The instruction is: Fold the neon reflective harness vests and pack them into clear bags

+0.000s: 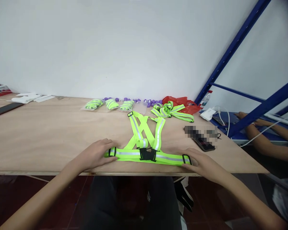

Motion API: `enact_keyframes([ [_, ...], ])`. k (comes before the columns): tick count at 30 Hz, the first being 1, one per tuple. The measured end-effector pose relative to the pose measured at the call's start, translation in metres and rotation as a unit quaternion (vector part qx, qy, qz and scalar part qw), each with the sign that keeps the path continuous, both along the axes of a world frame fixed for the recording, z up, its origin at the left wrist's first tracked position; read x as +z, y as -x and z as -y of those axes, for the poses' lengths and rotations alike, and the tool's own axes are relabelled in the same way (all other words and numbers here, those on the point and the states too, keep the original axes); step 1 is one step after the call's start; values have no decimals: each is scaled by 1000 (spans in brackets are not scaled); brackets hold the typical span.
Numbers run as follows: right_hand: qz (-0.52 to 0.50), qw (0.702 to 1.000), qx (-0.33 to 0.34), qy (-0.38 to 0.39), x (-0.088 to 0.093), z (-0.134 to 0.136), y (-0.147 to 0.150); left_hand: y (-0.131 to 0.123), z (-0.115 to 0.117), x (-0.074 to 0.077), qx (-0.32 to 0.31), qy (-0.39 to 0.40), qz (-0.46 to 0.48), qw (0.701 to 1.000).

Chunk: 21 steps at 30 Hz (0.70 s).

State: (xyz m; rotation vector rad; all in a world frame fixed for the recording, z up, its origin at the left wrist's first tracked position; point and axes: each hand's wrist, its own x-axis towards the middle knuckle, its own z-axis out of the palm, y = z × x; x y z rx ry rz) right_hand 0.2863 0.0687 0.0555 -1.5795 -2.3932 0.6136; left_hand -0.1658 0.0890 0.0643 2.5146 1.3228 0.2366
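A neon yellow-green reflective vest (127, 154) made of straps with silver stripes lies spread near the table's front edge. Its waist belt runs sideways, with a black buckle (148, 154) at the middle and black sliders towards both ends. The shoulder straps cross behind it on the tabletop. My left hand (98, 155) grips the belt's left end by the slider, thumb in front and fingers behind. At the right end, my right hand (199, 162) pinches the belt beside the other slider.
Packed reflective straps (126, 105) in clear bags, purple pieces (152, 103), loose straps (170, 111) and a red plastic bag (184, 103) line the back. A phone (203, 142) lies right. Beyond a blue metal frame (230, 51) are another person's arms (259, 134). A dark slab (6, 109) lies left.
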Motion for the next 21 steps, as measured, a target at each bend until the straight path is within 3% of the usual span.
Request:
enact_keyframes([
  [7,6,1000,7,30,1,1,-1,9,0,-3,11,-8,-8,1000],
  [14,-43,998,6,41,11,-1,9,8,-5,10,6,-12,-2,1000],
  [21,-5,1000,5,23,-2,6,3,17,-3,-1,32,11,-5,999],
])
